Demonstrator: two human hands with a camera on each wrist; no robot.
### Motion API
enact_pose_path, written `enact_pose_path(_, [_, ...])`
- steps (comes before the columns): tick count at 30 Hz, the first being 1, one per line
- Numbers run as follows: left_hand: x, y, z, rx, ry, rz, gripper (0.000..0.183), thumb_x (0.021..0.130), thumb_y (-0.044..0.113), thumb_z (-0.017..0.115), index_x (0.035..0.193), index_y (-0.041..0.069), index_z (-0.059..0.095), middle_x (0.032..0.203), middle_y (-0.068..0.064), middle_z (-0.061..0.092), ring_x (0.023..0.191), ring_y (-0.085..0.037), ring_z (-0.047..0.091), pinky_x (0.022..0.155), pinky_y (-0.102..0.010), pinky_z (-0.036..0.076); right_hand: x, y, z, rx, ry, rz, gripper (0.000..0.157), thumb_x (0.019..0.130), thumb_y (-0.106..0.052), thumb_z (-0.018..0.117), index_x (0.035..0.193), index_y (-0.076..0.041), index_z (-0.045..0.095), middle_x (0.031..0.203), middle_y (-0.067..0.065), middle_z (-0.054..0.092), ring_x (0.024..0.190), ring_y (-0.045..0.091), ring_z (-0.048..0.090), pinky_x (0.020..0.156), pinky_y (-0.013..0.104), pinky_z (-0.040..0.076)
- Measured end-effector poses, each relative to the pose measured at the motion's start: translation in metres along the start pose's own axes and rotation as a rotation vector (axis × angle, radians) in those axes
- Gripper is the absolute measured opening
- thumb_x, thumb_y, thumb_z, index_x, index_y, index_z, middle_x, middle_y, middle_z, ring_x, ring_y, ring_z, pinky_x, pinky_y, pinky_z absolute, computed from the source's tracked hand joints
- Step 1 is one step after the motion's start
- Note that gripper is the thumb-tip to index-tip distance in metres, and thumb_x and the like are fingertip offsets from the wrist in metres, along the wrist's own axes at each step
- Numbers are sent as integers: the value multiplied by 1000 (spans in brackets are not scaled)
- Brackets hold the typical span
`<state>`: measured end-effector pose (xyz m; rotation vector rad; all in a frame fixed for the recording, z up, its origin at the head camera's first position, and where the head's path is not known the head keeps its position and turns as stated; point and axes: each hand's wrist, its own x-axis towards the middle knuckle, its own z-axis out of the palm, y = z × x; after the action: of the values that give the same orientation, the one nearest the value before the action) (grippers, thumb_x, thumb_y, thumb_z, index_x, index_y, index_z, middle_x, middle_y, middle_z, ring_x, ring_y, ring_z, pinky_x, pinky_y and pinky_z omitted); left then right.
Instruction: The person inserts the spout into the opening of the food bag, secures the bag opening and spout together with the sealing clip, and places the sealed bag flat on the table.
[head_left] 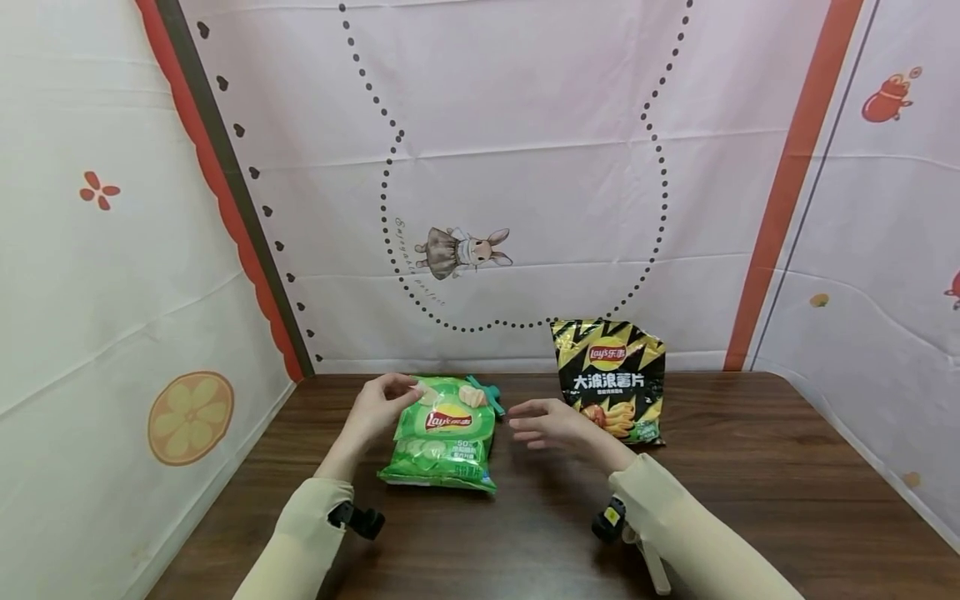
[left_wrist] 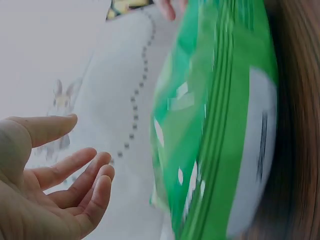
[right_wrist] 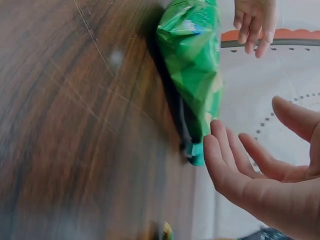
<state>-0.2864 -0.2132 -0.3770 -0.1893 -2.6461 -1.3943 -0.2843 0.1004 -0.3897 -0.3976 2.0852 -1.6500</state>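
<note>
A green bag of Lay's potato chips (head_left: 444, 433) lies on the table, its printed front facing up. Over the bag's far left part is my left hand (head_left: 384, 408), fingers loosely bent; the left wrist view shows a gap between this hand (left_wrist: 60, 185) and the bag (left_wrist: 215, 120). A teal clip (head_left: 486, 395) sits at the bag's far right corner, partly tucked behind it. To the right of the bag hovers my right hand (head_left: 551, 423), its fingers relaxed and pointing left. Nothing is held in the right hand (right_wrist: 265, 165), with the clip (right_wrist: 196, 154) just past its fingertips.
A black and yellow Lay's chip bag (head_left: 611, 383) stands upright at the back right, behind my right forearm. The dark wooden table (head_left: 750, 475) ends at a printed cloth backdrop (head_left: 570, 208), with cloth walls on both sides.
</note>
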Motion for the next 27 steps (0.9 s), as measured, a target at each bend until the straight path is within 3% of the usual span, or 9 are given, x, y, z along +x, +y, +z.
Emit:
enact_pose_path(10, [-8,29,31,-58,-67,89,28,89,31,66,113,16,66,104,-4,65,91,-17,61,73,-30,49,-33,-6,-20,-52,-7,-27,54,94,-28,59,136,3,45,135,24,51,118,36,56,95,47,47])
enact_pose_path(18, [-6,41,60,-121,-101,173,28,89,27,67,111,9,67,98,-4,68,88,-18,62,72,-35,52,-61,-1,-39,-91,21,-27,56,94,-31,60,136,3,45,131,23,54,113,30,61,90,43,51])
enact_pose_path(22, [-8,46,74,-128,-149,180,29,89,32,66,112,14,66,100,0,67,90,-17,61,75,-38,53,-75,7,-52,-110,7,-45,58,95,-31,57,137,6,42,133,25,52,114,33,60,89,43,51])
enact_pose_path(27, [-10,50,88,-94,-173,199,29,89,38,66,111,19,66,102,2,67,92,-13,61,77,-31,50,-90,17,-63,-140,21,-39,59,96,-31,56,137,9,40,131,28,52,113,34,60,89,46,51])
